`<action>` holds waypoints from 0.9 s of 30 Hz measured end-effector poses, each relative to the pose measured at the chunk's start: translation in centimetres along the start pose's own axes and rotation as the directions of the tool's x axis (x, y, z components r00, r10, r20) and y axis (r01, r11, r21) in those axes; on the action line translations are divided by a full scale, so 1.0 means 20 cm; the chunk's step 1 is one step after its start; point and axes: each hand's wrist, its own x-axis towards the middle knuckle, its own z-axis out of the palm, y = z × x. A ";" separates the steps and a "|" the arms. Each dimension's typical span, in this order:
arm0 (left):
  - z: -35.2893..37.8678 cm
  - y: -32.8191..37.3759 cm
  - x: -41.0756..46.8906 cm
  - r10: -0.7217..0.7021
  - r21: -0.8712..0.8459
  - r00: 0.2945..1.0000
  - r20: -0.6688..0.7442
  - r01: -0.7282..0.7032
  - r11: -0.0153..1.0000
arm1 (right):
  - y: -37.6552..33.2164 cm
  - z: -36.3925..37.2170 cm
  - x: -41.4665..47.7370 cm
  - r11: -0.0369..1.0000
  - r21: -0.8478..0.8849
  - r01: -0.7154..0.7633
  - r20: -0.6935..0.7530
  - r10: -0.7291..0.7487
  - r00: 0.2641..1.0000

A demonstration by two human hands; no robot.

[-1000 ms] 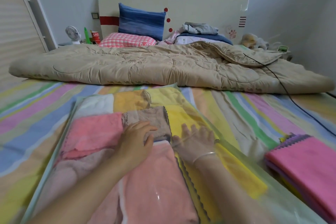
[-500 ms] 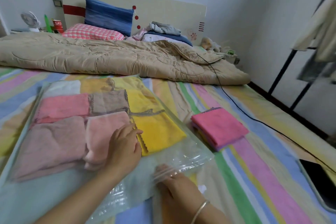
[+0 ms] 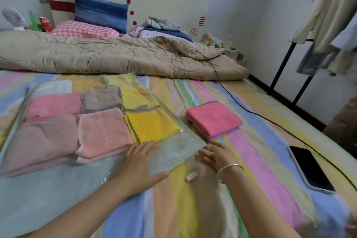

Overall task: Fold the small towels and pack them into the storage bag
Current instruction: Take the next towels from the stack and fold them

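While most towels (image 3: 104, 129) lie packed in the bag (image 3: 38, 189), a stack (image 3: 214, 120) at one o'clock waits; the left hand (image 3: 141, 162) presses the bag with flat fingers, and the right hand (image 3: 218, 154) is spread and empty.

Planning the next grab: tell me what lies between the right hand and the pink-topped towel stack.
Head view: only bare striped sheet lies between right hand and towel stack.

Left hand (image 3: 142, 164): palm down, fingers straight and close together, thumb splayed to the right; bare forearm enters from lower left.
Right hand (image 3: 216, 153): palm down, fingers straight, loosely spread; bare forearm enters from lower right.
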 end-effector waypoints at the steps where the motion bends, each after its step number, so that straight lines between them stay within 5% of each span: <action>1: 0.00 -0.01 -0.01 0.022 0.039 0.998 0.054 -0.024 0.999 | -0.02 0.00 0.02 0.994 0.091 -0.053 0.007 0.052 0.999; 9: -0.03 0.05 0.05 0.005 0.314 0.944 0.331 -0.115 0.942 | -0.13 0.05 0.15 0.956 0.258 -0.138 0.011 0.140 0.990; 15: -0.08 0.01 0.08 0.044 0.270 0.905 0.423 -0.172 0.947 | -0.20 0.05 0.22 0.924 0.336 -0.182 0.050 0.175 0.983; 23: -0.15 0.01 0.01 0.041 0.276 0.870 0.492 -0.201 0.940 | -0.25 -0.04 0.24 0.972 0.139 -0.188 0.085 0.178 0.980; 27: -0.18 0.03 0.00 0.060 0.206 0.891 0.451 -0.170 0.964 | -0.25 -0.05 0.23 0.995 0.084 -0.049 0.060 0.044 0.997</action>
